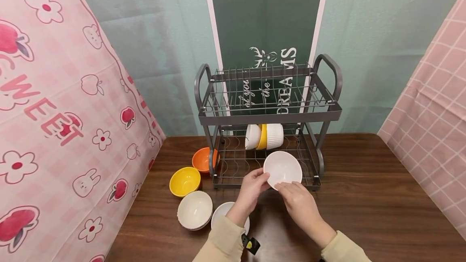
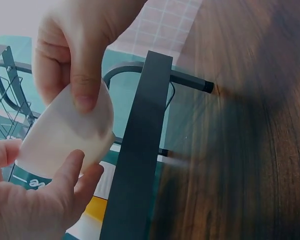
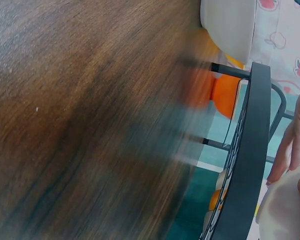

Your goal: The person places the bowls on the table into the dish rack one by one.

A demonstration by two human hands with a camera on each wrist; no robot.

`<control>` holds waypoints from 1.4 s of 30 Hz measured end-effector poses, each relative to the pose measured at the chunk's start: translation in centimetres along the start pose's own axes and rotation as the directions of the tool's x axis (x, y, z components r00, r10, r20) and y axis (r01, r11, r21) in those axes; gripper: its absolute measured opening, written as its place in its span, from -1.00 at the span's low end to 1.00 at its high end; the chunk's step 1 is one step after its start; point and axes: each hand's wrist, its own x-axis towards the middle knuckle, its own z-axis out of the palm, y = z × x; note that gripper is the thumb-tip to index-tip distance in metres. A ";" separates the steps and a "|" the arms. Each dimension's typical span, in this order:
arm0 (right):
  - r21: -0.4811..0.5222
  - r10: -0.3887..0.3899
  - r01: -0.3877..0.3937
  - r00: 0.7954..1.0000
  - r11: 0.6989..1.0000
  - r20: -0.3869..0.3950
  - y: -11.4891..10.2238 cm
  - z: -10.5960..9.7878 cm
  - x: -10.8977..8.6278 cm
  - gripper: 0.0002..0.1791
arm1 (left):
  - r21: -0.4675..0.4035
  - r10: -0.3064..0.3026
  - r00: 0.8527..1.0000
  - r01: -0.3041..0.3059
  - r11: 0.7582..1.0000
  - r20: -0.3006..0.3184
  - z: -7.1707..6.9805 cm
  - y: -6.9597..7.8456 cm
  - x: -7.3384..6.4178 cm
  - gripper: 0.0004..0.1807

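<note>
Both hands hold a white bowl [image 1: 283,170] in front of the dish rack's lower tier, its inside facing the head camera. My left hand [image 1: 252,189] grips its left side, with the thumb at the rim and fingers spread under the outside, as the left wrist view shows. The right hand [image 1: 299,202] pinches the near rim, thumb on the outer wall of the bowl [image 2: 70,135]. Behind it, on the lower tier of the grey two-tier rack [image 1: 269,117], a white bowl, a yellow bowl [image 1: 262,136] and a ribbed white bowl [image 1: 274,136] stand on edge in a row.
Left of the rack on the wooden table [image 1: 364,197] stand an orange bowl [image 1: 202,160], a yellow bowl [image 1: 185,182] and a cream bowl [image 1: 195,210]. Another white bowl [image 1: 220,212] is partly hidden by the left forearm. Printed cloths hang around the table.
</note>
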 end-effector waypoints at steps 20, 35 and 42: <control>0.292 0.175 -0.122 0.971 0.949 -0.163 -0.2 -1.1 1.0 -0.54 | -0.319 -0.153 0.986 0.168 0.933 0.072 -1.1 -0.4 0.1 -0.58; 0.527 0.612 -0.629 0.754 0.571 0.237 -1.0 -1.6 1.2 0.00 | -0.513 -0.240 0.951 0.308 0.801 0.196 -1.0 -0.7 -0.1 -0.56; 0.569 0.602 -0.655 0.733 0.497 0.317 -1.2 -1.8 1.6 0.03 | -0.494 -0.251 0.944 0.326 0.806 0.213 -1.0 -1.0 -0.4 -0.58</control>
